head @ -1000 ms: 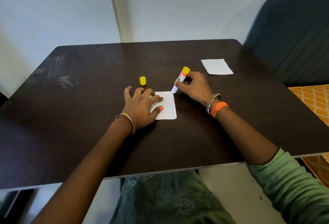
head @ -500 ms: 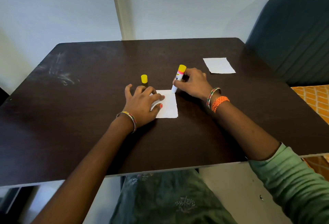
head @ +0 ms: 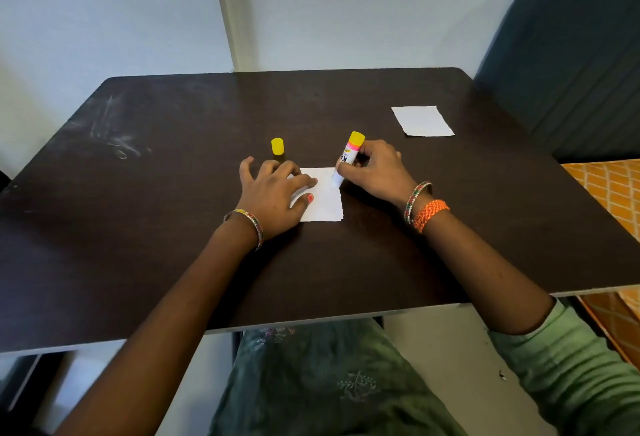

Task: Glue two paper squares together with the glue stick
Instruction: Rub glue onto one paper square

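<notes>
A white paper square (head: 325,201) lies in the middle of the dark table (head: 173,227). My left hand (head: 273,193) presses flat on its left part with spread fingers. My right hand (head: 374,172) grips the glue stick (head: 348,158), white with a yellow end, tilted with its tip on the paper's right edge near the far corner. The yellow cap (head: 277,148) stands upright just beyond my left fingers. A second white paper square (head: 421,121) lies flat at the far right of the table.
A dark padded chair (head: 571,54) stands beyond the table's right corner. An orange patterned surface (head: 613,189) shows past the right edge. White smudges (head: 114,144) mark the table's far left. My lap is below the near edge.
The glue stick's tip has slid a little toward me along the paper's right edge. My left hand has stayed pressed on the paper.
</notes>
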